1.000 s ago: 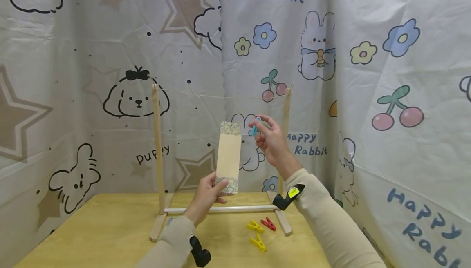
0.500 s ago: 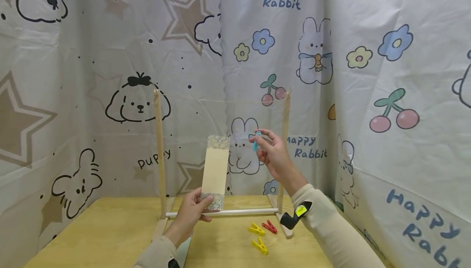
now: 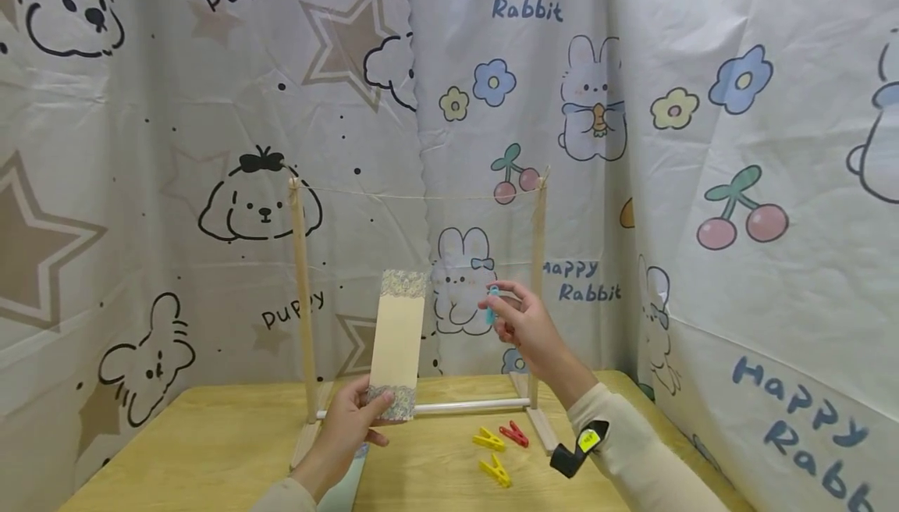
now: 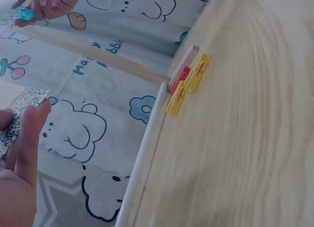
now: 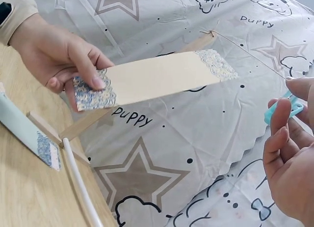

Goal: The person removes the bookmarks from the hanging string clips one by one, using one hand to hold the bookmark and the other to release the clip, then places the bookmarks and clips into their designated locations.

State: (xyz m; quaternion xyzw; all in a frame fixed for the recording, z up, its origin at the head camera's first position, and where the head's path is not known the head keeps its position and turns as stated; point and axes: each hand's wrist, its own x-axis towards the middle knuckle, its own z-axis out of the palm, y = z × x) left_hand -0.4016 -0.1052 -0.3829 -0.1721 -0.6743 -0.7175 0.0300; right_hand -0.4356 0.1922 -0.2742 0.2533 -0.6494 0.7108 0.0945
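Observation:
My left hand (image 3: 346,428) pinches the lower end of a cream paper card (image 3: 397,340) with lace-patterned bands at both ends, thumb in front. The card stands nearly upright, leaning slightly right at its top in the head view. To its right, my right hand (image 3: 528,328) holds a light-blue clothespin (image 3: 492,306) between thumb and fingers. In the right wrist view, the blue clothespin (image 5: 284,109) is partly hidden by the fingers. A thin string (image 3: 421,197) runs above both hands, between two wooden posts, with nothing hanging on it.
The wooden posts (image 3: 300,301) are joined low down by a white rod (image 3: 470,406). Two yellow clothespins (image 3: 495,470) and a red clothespin (image 3: 514,434) lie on the table (image 3: 175,457). A pale green card (image 5: 22,128) lies at the left. Printed curtains hang behind.
Both hands have come down, with the card and the blue clothespin in them. The left hand and card have also shifted left, widening the gap to the right hand. The head view has tilted slightly.

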